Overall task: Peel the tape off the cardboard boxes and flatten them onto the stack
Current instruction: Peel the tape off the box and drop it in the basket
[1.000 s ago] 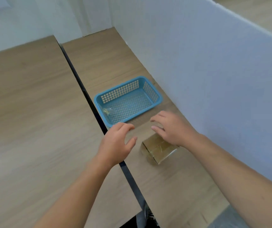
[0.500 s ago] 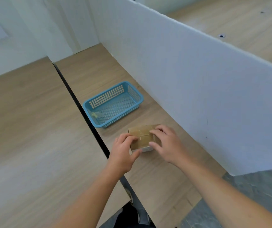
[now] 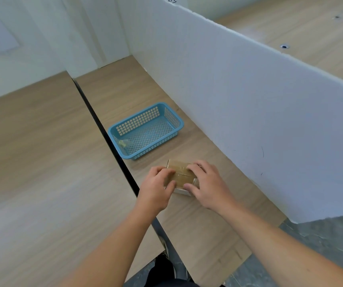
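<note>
Left hand (image 3: 156, 190) and right hand (image 3: 210, 189) are each clamping a curled grip on the cardboard box (image 3: 179, 172) sitting on the worktop (image 3: 197, 235).

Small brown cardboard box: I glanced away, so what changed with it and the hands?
The small brown cardboard box, earlier tilted under the right hand alone, now lies taped side up, gripped by both: the left hand, then hovering apart, closed onto its left end. The blue plastic basket stayed put.
</note>
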